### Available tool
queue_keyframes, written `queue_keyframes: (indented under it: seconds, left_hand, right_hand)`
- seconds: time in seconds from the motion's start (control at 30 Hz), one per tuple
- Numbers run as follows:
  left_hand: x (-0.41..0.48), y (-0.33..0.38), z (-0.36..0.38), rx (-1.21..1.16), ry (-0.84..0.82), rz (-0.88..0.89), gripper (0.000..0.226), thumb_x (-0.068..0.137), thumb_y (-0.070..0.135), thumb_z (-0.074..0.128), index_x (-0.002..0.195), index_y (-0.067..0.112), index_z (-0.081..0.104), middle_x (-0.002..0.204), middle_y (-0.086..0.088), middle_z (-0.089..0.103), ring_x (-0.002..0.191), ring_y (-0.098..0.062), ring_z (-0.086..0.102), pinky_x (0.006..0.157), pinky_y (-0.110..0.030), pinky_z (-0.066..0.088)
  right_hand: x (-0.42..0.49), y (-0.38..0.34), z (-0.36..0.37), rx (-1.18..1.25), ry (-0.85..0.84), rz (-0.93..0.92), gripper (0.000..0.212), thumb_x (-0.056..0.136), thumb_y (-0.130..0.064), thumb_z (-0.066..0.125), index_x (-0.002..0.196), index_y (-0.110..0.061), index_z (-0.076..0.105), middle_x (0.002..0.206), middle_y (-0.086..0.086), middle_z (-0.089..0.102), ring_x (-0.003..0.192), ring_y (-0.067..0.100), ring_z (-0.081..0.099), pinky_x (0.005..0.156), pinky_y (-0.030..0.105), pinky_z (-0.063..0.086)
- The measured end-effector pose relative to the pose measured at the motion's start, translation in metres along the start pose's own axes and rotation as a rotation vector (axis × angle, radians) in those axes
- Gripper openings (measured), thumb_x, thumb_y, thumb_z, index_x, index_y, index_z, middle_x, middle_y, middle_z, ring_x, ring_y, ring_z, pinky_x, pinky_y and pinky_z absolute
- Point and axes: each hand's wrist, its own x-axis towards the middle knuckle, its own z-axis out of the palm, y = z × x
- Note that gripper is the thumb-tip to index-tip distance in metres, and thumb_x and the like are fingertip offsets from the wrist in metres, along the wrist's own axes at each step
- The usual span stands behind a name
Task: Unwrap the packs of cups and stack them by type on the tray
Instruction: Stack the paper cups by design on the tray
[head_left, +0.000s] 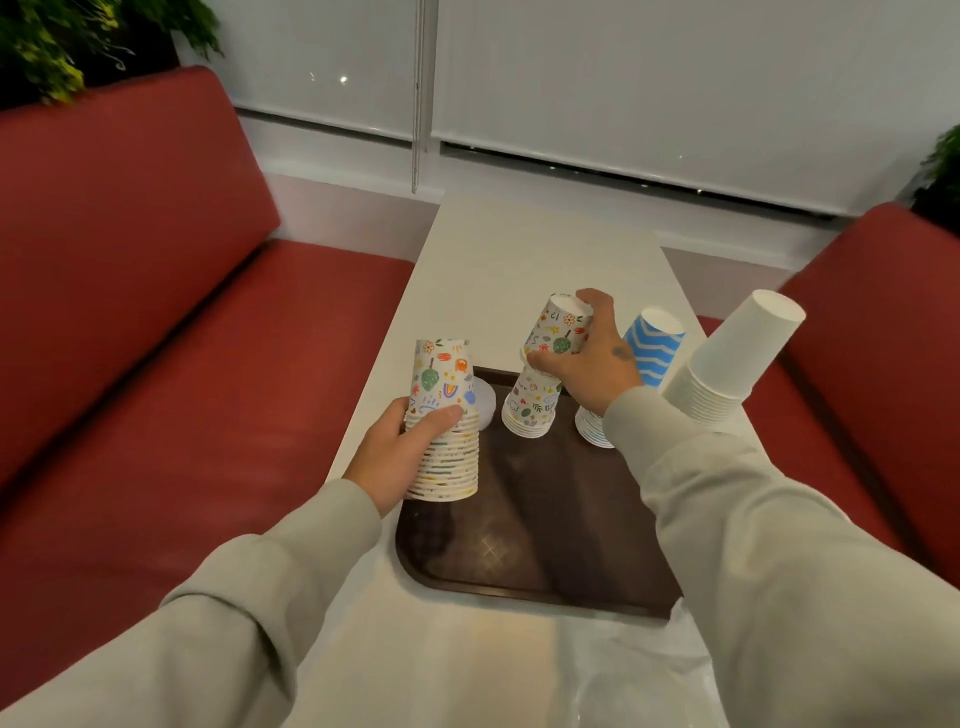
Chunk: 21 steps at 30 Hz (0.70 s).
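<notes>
status | l hand (395, 457) grips lifted doodle stack (447, 405) | r hand (592, 364) grips tilted doodle stack (535, 410) on tray (545, 545)

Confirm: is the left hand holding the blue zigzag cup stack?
No, the left hand grips a doodle-print stack; the blue zigzag stack stands behind the right hand, which holds a second doodle-print stack.

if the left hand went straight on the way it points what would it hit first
Likely the patterned stack on the tray, the one the right hand grips; depth is hard to judge.
</notes>
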Motion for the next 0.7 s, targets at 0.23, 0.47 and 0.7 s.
queue_keyframes:
  seconds: [0.23, 0.47, 0.7]
  left_hand:
    - [0.010, -0.007, -0.003, -0.081, -0.025, -0.061, 0.039, 0.085, 0.032, 0.073, 0.121, 0.029, 0.058, 0.109, 0.005, 0.074, 0.099, -0.018, 0.071, 0.087, -0.048, 0.058]
    - [0.010, -0.006, 0.002, -0.014, 0.011, -0.004, 0.045, 0.084, 0.030, 0.075, 0.124, 0.028, 0.057, 0.112, 0.008, 0.072, 0.099, -0.013, 0.070, 0.081, -0.034, 0.057]
    - [0.009, 0.000, 0.005, 0.083, 0.037, 0.040, 0.059, 0.079, 0.036, 0.079, 0.131, 0.028, 0.052, 0.119, 0.008, 0.068, 0.104, -0.014, 0.067, 0.093, -0.042, 0.055]
  right_hand:
    - [0.008, 0.028, 0.022, -0.129, 0.008, 0.041, 0.082, 0.079, -0.024, 0.082, 0.139, -0.027, 0.027, 0.123, 0.009, 0.058, 0.111, 0.029, 0.059, 0.092, 0.043, 0.054]
    - [0.001, 0.050, 0.038, -0.252, -0.070, 0.099, 0.083, 0.077, -0.022, 0.084, 0.138, -0.025, 0.028, 0.125, 0.012, 0.057, 0.116, 0.034, 0.057, 0.093, 0.041, 0.052]
    - [-0.005, 0.033, 0.026, -0.239, -0.055, 0.031, 0.084, 0.084, -0.032, 0.077, 0.149, -0.031, 0.024, 0.138, 0.012, 0.047, 0.127, 0.032, 0.048, 0.103, 0.040, 0.041]
